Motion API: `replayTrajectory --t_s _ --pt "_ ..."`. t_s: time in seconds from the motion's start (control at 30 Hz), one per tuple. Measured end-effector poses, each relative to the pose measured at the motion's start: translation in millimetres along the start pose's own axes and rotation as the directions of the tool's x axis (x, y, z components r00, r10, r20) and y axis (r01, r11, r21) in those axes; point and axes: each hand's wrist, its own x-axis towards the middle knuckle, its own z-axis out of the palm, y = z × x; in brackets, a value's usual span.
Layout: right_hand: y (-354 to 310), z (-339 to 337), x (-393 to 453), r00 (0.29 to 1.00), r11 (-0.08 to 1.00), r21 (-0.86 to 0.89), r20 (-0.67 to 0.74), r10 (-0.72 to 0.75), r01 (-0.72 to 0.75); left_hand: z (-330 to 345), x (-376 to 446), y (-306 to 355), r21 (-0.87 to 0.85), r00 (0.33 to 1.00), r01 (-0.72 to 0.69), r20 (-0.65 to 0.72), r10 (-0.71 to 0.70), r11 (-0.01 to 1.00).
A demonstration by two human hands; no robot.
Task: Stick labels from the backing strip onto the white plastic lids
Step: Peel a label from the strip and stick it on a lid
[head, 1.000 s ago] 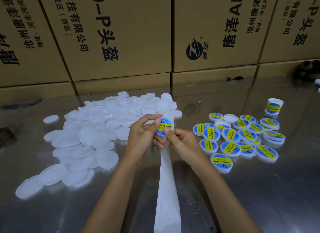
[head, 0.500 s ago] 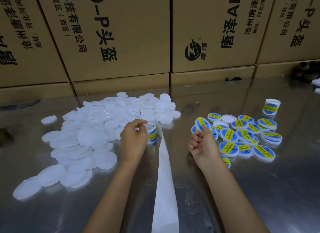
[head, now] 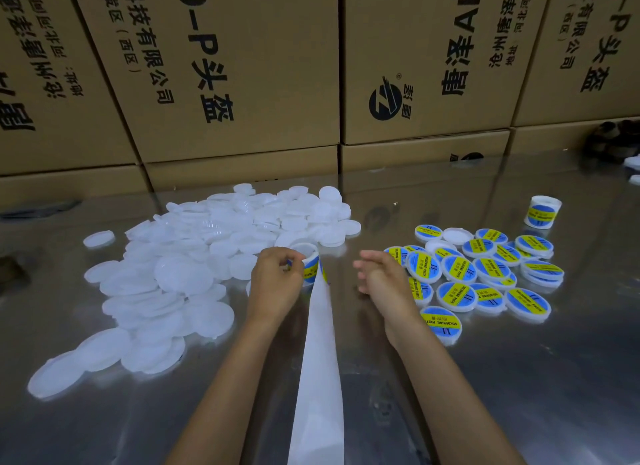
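We are between lids. Our left hand (head: 277, 279) holds the label roll (head: 309, 262) upright on the table (head: 519, 378), fingers curled round its near side, with thumb and forefinger pinched at its top edge, seemingly picking at the next blue-and-yellow label. The spent backing strip (head: 320, 360) runs from the roll straight toward us, between our forearms, lying flat and bare. Our right hand (head: 382, 277) hangs just above the table with its fingers loosely curled and nothing in it, just beside the labelled lids (head: 481, 274), which lie in an overlapping cluster on the right. A second label roll (head: 541, 212) stands well apart behind them.

The plain white lids (head: 194, 267) are heaped on the left, touching and overlapping, and a few lie right beside our left hand. Judging by the two piles, most of the job is still ahead.

The step in hand looks like freeing a fresh label. Next we need the right hand to take a blank lid from the heap, which means crossing over the strip, then centre the label on it and press it flat. The risk is the label creasing or sticking to our own fingers.
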Motion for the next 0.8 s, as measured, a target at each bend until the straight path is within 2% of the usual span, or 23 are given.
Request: replayTrajectory --t_s 0.1,0.2,0.3,0.4,0.5,0.57,0.63,0.7,0.73,0.8 --pt "12 4 3 0.983 0.972 -0.204 0.164 -0.083 0.116 7 -2 3 -0.064 0.997 -0.029 0.073 0.033 0.998" --pt "19 4 8 0.968 0.959 -0.236 0.230 -0.101 0.156 13 -6 7 -0.129 0.985 -0.058 0.154 0.077 0.990" --pt "20 4 10 0.965 0.962 -0.188 0.211 -0.159 0.199 19 -10 11 -0.204 0.969 -0.086 0.211 0.130 0.975" --pt "20 3 12 0.978 0.974 -0.125 0.120 -0.173 0.188 22 -13 16 -0.280 0.944 -0.100 0.275 0.180 0.955" --pt "21 0 15 0.984 0.966 -0.189 0.005 -0.179 0.177 21 -12 20 -0.304 0.924 -0.077 0.337 0.183 0.950" --pt "21 0 16 0.983 0.961 -0.213 -0.018 -0.182 0.174 14 -9 19 -0.148 0.952 -0.113 0.268 0.149 0.983" --pt "21 0 16 0.982 0.955 -0.234 -0.020 -0.190 0.180 -1 -5 12 0.156 0.982 -0.141 0.151 0.117 0.978" --pt "21 0 17 0.979 0.948 -0.255 -0.016 -0.201 0.191 -21 0 2 0.473 0.996 -0.073 0.087 0.036 0.878" --pt "21 0 17 0.979 0.945 -0.266 -0.014 -0.204 0.193 -31 2 -2 0.568 0.997 -0.016 0.074 -0.031 0.823" --pt "22 -1 17 0.978 0.939 -0.282 -0.013 -0.207 0.195 -44 4 -7 0.649 0.980 0.084 0.085 -0.181 0.756"
